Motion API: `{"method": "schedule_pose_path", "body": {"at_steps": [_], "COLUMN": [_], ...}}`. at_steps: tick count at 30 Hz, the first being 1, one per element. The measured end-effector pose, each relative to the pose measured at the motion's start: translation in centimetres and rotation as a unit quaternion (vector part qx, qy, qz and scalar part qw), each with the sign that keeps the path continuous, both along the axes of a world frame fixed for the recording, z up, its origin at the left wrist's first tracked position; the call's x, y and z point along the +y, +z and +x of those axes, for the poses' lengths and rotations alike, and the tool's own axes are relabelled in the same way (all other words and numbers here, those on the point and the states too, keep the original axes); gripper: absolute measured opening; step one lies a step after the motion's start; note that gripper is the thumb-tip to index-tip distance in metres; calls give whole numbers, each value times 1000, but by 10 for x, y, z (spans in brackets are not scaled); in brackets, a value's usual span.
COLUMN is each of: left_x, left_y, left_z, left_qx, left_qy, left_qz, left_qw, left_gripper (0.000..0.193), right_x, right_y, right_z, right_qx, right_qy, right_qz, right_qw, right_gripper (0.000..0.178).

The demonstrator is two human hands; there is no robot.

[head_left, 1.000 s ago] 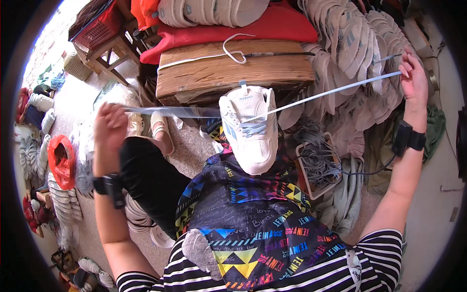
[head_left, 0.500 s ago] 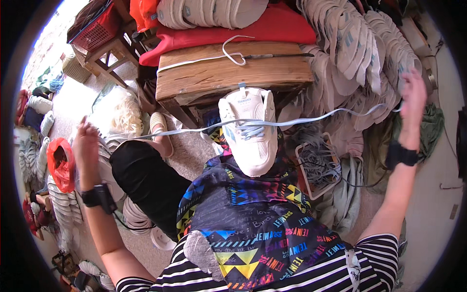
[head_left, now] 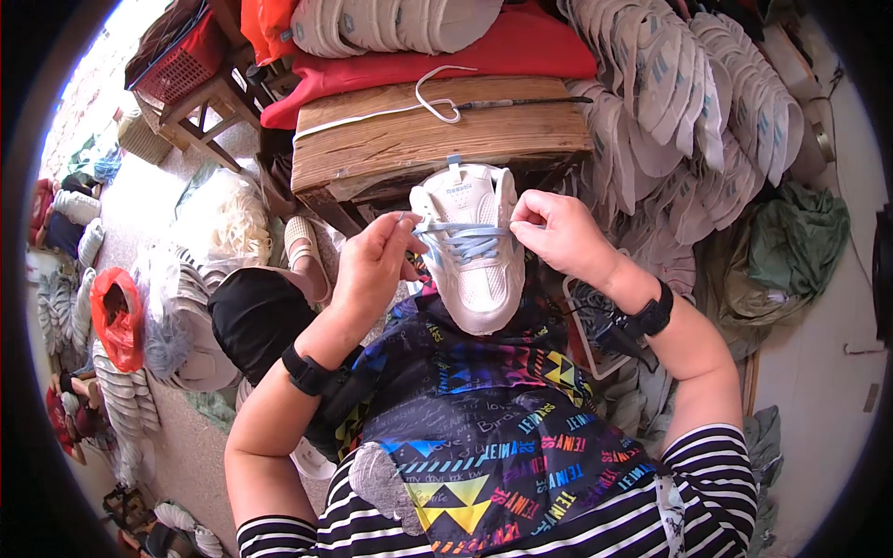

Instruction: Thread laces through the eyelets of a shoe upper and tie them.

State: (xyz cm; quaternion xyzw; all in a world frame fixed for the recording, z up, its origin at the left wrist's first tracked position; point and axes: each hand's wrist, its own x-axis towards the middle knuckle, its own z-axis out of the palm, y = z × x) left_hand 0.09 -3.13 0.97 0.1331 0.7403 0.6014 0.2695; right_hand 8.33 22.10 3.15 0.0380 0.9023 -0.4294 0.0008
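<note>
A white sneaker (head_left: pixel 477 296), toe toward me, stands against the front of a wooden bench, above my patterned apron (head_left: pixel 465 400). Light blue shoelace (head_left: pixel 473 247) crosses its lower eyelets, and a strand runs straight over the tongue. At the shoe's left side my left hand (head_left: pixel 374 265) is closed, thumb and forefinger pinched by the lace. My right hand (head_left: pixel 566 238) pinches the lace close against the right side of the opening, fingers curled. The loose lace ends are mostly hidden by my hands.
On the wooden bench (head_left: pixel 372 158) lie a white lace (head_left: pixel 358 123) and a thin dark rod (head_left: pixel 512 102). Behind are red cloth (head_left: pixel 521 51) and stacked shoe uppers (head_left: pixel 651 74). A white-rimmed basket (head_left: pixel 595 372) sits right of my lap. Left are an orange-red bag (head_left: pixel 116 321) and a stool (head_left: pixel 200 116).
Both hands have come inward from far out at the sides to the shoe. The lace that stretched wide between them is now drawn in close across the shoe.
</note>
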Motion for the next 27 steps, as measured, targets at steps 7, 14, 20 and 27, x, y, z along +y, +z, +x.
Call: {"method": "schedule_pose_path", "body": {"at_steps": [7, 14, 20, 27], "left_x": [5, 4, 9, 12], "left_y": [-20, -20, -20, -16], "left_z": [-1, -6, -4, -1], "left_qx": [40, 286, 78, -71], "left_qy": [-36, -48, -48, -138], "left_qz": [-30, -64, -49, -60], "left_qw": [998, 955, 995, 986], "left_gripper": [31, 27, 27, 30], "right_x": [-14, -27, -18, 8], "right_y": [21, 16, 46, 43], "right_z": [-17, -20, -28, -47], "right_qx": [-27, 119, 89, 87], "right_qy": [36, 170, 271, 318], "right_qz": [193, 422, 475, 317], "right_qw": [980, 882, 833, 889], "right_gripper": [11, 9, 17, 24]}}
